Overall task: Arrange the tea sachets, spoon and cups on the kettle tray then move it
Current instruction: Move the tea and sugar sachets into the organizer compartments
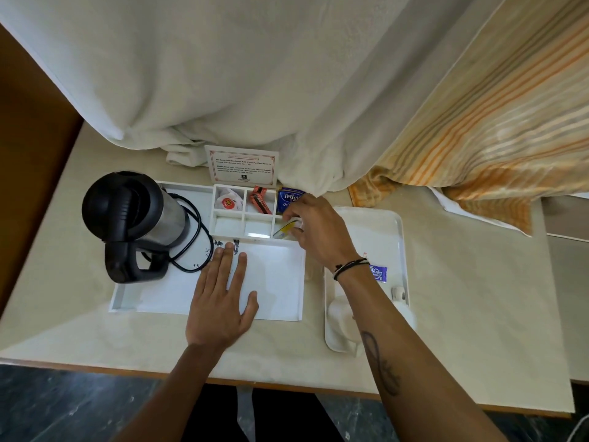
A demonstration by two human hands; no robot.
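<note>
A white kettle tray (pixel 127 301) lies on the beige counter, with a black and steel kettle (pixel 134 215) on its left part. Its far side has small compartments holding a white sachet with a red mark (pixel 227 201), orange sachets (pixel 259 200) and a blue Tetley sachet (pixel 288 199). My right hand (pixel 315 231) pinches a yellow and white sachet (pixel 285 229) at the near right compartment. My left hand (pixel 223 298) rests flat, fingers apart, on the tray's white floor. A purple sachet (pixel 378 273) and white cups (pixel 342 317) sit on a second white tray (pixel 382 228) to the right, partly hidden by my right forearm.
A printed card (pixel 242 167) stands behind the kettle tray. White bedding (pixel 223 74) and an orange striped cloth (pixel 494 129) hang over the counter's far side. The kettle's black cord (pixel 194 237) loops on the tray. The counter's front edge (pixel 287 386) runs below my arms.
</note>
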